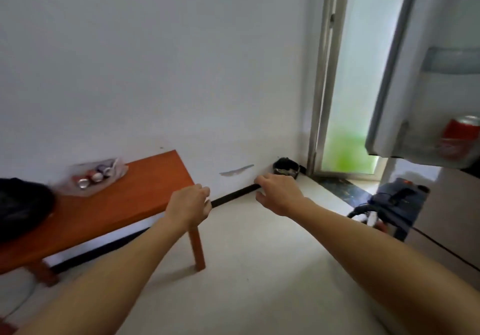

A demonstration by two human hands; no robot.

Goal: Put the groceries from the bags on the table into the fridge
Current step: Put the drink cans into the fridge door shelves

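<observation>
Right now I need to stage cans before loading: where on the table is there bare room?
The table is bare from the clear bag of cans to the end near the left hand. Its left end is crowded by the black bag.

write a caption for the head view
Left hand and right hand extend by the table; bag of cans on it, red can in fridge door.

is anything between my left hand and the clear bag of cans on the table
Nothing visible does. The left hand hovers by the right end of the table, and only its bare orange top lies between the hand and the clear bag of cans. The black bag sits further left.
</observation>
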